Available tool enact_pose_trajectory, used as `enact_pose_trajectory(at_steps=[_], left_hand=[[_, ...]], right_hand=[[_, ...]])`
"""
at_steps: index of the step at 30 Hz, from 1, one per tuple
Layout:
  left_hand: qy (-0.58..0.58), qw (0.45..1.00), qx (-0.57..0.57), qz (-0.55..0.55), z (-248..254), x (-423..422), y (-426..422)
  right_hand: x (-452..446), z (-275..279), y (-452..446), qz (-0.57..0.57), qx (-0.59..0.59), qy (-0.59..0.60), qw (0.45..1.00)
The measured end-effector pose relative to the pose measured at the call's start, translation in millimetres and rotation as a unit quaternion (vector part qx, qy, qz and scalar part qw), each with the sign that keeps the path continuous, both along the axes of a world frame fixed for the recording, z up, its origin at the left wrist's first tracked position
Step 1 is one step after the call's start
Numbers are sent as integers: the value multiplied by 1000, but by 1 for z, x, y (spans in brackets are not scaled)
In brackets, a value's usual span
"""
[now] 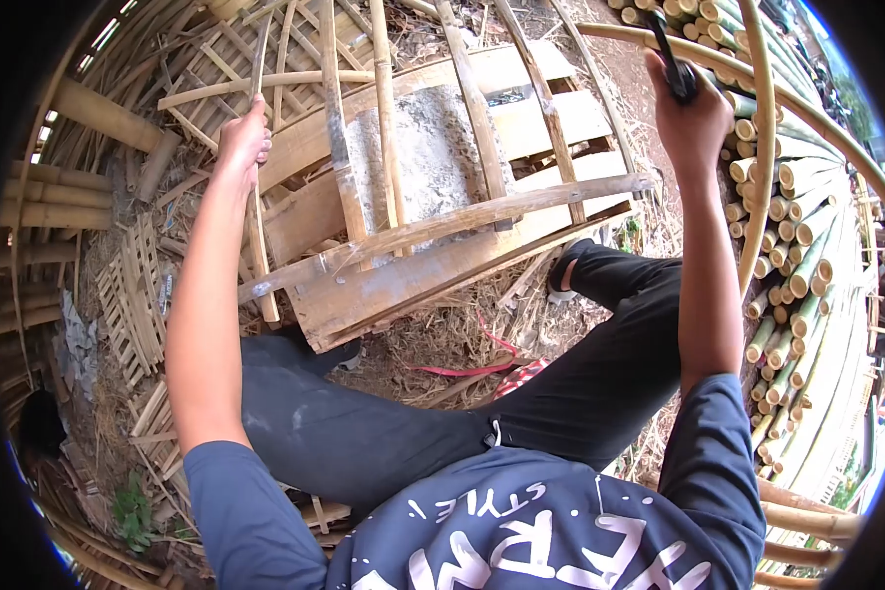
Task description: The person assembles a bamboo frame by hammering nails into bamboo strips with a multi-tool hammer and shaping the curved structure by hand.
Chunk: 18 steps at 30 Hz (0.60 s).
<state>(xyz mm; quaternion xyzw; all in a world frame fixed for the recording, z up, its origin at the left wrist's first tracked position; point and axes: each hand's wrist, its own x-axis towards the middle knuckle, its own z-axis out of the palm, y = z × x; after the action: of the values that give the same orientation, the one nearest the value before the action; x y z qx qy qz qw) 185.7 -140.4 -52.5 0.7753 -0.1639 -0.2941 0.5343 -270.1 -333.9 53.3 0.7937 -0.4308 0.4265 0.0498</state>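
My left hand (244, 143) is closed around a thin bamboo slat (258, 221) at the left side of a slatted bamboo frame. My right hand (695, 118), raised at the upper right, grips a black-handled tool (675, 67); its far end is cut off by the top of the view, so its kind is unclear. Several upright slats (472, 93) of the frame meet a crosswise bamboo strip (442, 228) near my legs. Beneath the frame is a low wooden platform (374, 290) with a grey, rough-topped block (428, 147) on it.
Cut bamboo poles (801, 231) are stacked at the right, with a long curved bamboo strip (759, 147) in front of them. Lattice pieces (133, 300) and thick bamboo poles (64, 214) lie at the left. A red strap (462, 371) rests on the littered ground between my legs.
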Motion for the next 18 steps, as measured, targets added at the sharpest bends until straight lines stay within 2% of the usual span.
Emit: enact_pose_trajectory(at_steps=[1,3,4,8,10,14,18], left_hand=[[3,1000,-4,-2,-2,3,1],[16,1000,-15,-6,-1,6,3],[21,1000,-18,-14,0,4,3],[14,1000,-15,-16,-4,10,1],[8,1000,-16,-17,-6,12,0],[16,999,-25,-19,-7,14,-3],[32,999,-27,-14,-5,16,1]], right_hand=[[-3,7,20,31,-44,-43,998],[-12,10,75,68,-14,-88,994],[-17,5,107,80,14,-73,994],[-11,-67,195,189,79,-123,971],[6,-89,212,160,155,-110,969],[20,-111,203,154,172,-46,972],[24,-122,193,136,132,-73,979]])
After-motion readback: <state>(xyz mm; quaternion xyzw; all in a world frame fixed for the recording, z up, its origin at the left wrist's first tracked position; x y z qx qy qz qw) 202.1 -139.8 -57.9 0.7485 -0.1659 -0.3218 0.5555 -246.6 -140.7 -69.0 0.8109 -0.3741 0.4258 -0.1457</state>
